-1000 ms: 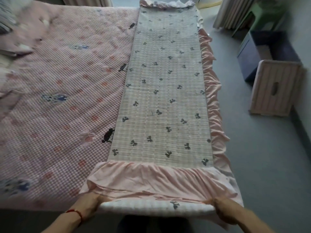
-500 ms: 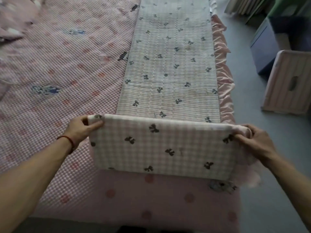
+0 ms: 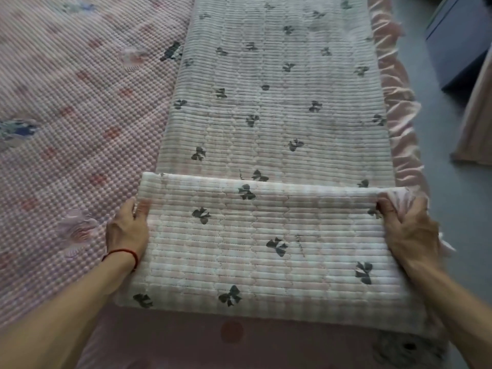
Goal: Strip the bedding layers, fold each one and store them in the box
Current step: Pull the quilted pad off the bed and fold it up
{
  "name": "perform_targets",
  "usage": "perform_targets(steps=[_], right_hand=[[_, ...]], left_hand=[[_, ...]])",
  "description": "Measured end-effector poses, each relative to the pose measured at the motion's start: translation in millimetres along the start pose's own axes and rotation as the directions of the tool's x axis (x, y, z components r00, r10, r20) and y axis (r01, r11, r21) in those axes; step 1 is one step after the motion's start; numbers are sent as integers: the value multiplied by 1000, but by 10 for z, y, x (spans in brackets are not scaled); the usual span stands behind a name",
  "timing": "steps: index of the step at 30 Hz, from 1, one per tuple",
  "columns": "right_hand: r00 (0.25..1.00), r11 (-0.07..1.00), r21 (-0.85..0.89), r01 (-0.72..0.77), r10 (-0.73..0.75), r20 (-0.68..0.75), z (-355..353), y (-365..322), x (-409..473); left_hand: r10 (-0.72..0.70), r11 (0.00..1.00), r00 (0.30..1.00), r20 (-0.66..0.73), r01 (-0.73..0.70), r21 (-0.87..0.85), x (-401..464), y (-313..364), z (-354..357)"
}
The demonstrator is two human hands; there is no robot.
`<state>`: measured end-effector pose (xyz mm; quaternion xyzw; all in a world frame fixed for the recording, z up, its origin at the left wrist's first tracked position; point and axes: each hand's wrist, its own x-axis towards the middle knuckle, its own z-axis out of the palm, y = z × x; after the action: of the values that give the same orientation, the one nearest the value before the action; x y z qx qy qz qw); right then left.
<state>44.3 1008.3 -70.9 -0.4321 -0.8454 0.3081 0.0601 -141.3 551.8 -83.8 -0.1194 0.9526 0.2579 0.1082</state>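
— Where the frame is widest, what fills it?
— A pink bubbly bedspread (image 3: 74, 145) takes up the whole left side and runs under everything else.
— And the task's thing?
— The pad (image 3: 279, 107), a quilted strip printed with dark bows, lies lengthwise from the top centre down to the lower middle. Its near end is doubled over onto itself, so a folded flap (image 3: 266, 243) sits flat across the lower centre, fold line towards the bottom.
— Anything along its edge?
— A pink ruffle (image 3: 399, 102) trails down the pad's right side, hanging towards the grey floor (image 3: 452, 203).
— What shows at upper right?
— A dark blue box (image 3: 458, 41) stands on the floor, only partly in frame, with a pale striped panel (image 3: 476, 121) just below it.
— The hands?
— The left hand (image 3: 127, 230) grips the flap's left edge, thumb on top, fingers hidden beneath. A red cord (image 3: 122, 253) circles that wrist.
— And the other?
— The right hand (image 3: 410, 230) pinches the flap's upper right corner, with bunched ruffle caught in its grasp.
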Motion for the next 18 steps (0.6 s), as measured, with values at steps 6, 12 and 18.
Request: perform_targets(steps=[6,12,18], right_hand=[[992,977,-211,-18,-9,-127,171,-44,-2],[867,753,-454,476,-489,97,372,-342,-362],[670,550,-388,740,-556,491,1126,-724,-683]], left_hand=[[-8,992,1000,29,4,128,149,-17,61],[3,978,998,-65,11,207,62,121,49],[524,665,823,222,-557,497,-573,839,780]])
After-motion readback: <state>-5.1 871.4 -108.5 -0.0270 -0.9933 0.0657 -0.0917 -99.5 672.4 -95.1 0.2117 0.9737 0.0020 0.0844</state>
